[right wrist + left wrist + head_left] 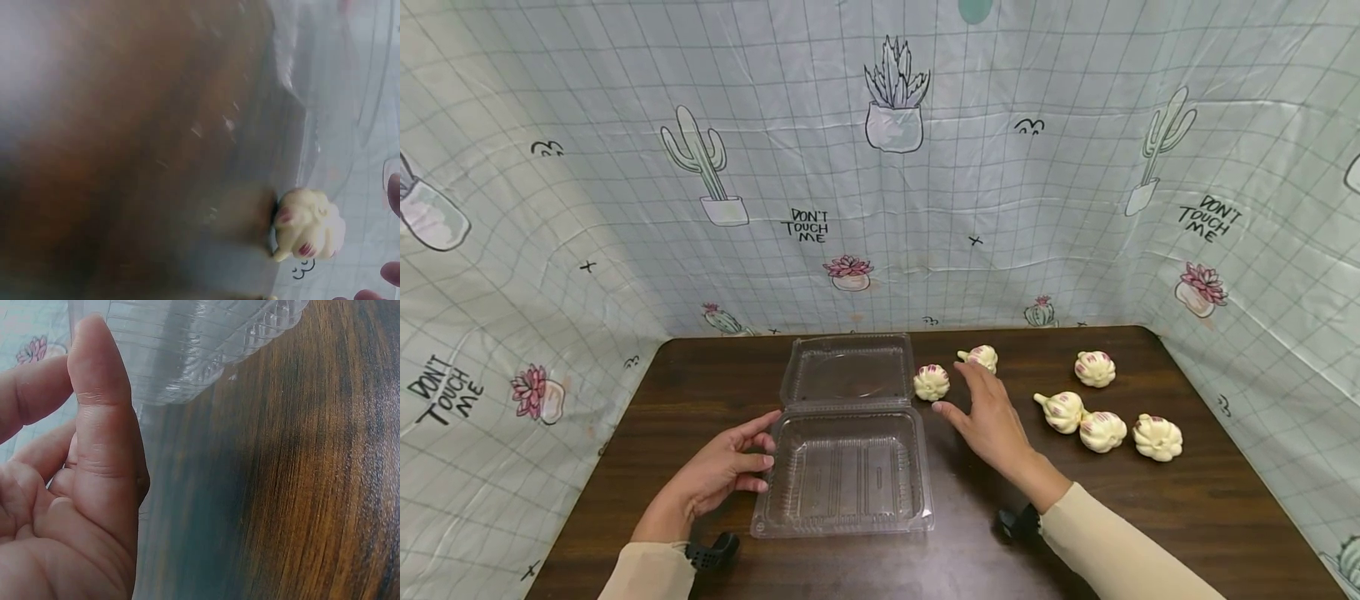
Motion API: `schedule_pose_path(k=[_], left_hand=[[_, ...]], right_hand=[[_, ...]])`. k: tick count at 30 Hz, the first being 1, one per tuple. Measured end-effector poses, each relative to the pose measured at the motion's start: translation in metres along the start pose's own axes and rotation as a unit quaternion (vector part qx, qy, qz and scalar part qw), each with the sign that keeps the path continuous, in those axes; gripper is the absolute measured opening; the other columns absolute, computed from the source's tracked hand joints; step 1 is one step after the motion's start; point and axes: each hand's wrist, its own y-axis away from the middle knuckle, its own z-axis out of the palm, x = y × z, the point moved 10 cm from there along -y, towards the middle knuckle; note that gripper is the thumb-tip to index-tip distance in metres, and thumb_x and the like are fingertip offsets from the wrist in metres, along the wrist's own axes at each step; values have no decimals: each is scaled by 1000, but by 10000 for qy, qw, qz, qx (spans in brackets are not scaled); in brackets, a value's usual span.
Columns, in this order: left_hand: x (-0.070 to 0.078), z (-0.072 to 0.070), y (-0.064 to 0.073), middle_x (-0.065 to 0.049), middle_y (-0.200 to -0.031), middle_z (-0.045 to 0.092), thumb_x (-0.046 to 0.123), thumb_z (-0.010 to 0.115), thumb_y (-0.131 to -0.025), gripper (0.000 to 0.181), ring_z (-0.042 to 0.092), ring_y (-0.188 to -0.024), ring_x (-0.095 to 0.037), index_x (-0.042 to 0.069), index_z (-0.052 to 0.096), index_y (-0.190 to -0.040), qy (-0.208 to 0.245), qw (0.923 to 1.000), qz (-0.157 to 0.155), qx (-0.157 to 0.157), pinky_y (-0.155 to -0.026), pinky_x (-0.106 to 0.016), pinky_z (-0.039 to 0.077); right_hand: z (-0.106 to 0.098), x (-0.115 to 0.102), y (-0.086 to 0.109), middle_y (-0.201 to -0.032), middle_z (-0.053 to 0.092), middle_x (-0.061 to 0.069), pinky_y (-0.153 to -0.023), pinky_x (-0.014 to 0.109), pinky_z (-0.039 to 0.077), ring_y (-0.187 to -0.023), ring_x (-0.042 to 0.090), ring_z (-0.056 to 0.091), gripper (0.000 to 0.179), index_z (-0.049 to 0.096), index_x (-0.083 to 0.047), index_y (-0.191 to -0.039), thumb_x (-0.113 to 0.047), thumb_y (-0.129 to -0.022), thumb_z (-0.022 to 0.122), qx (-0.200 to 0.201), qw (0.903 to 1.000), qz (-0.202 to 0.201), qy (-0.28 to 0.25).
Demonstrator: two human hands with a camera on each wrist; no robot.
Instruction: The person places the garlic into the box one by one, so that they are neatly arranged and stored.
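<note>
A clear plastic clamshell container [850,527] lies opened out on the dark table, its lid [850,343] folded back toward the wall. At the container's left edge is my left hand [722,467], its fingers loosely bent along the rim; the left wrist view shows the thumb [103,425] beside the ribbed plastic wall. My right hand [996,425] hovers over the table right of the container, fingers spread and holding nothing. Just beyond it are two garlic bulbs, one by the lid [932,382] and one partly behind the fingertips [981,358]. One garlic bulb [307,224] shows in the right wrist view.
Several more garlic bulbs lie on the right of the table, including a back one [1095,368], a touching pair [1102,432] and a rightmost one [1157,437]. A patterned curtain [970,183] encloses the table's back and sides. Both wrists wear black bands.
</note>
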Motion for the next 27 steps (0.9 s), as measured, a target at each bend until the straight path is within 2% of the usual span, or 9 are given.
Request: schedule_pose_path(k=[4,8,13,19,27], left_hand=[[0,1,0,-5,-112,49,-1,63,-103,81,57,-79,-11,4,16,-169,-5,10000,-7,-20,-67,-24,62],[-1,3,-1,-5,-112,48,-3,60,-103,80,58,-79,-11,4,16,-169,42,10000,-38,-62,-67,-24,62],[-2,4,-1,-5,-112,48,-3,59,-103,80,59,-80,-11,4,15,-169,86,9999,-62,-97,-67,-24,63],[-2,4,-1,-6,-113,48,-1,61,-103,81,58,-80,-10,4,15,-169,79,9999,-33,-107,-67,-24,63],[0,3,-1,-6,-112,48,-2,61,-103,81,57,-77,-10,3,15,-169,53,9999,-28,-89,-67,-23,62]], right_hand=[[7,8,-16,-155,47,26,-111,65,46,-143,48,46,73,49,-1,-152,-28,-94,83,-140,9997,150,-97],[20,18,-25,-158,45,24,-113,65,44,-147,46,43,76,46,-6,-157,-29,-94,82,-439,9972,513,-328],[35,30,-30,-158,45,23,-110,66,45,-142,45,48,75,45,-7,-159,-29,-96,79,-654,9920,894,-609],[44,39,-33,-157,47,24,-100,65,50,-131,44,58,73,47,-7,-157,-29,-95,79,-646,9885,1111,-797],[53,45,-40,-146,59,24,-101,61,51,-124,41,63,77,49,-5,-156,-28,-91,83,-590,9864,1202,-957]])
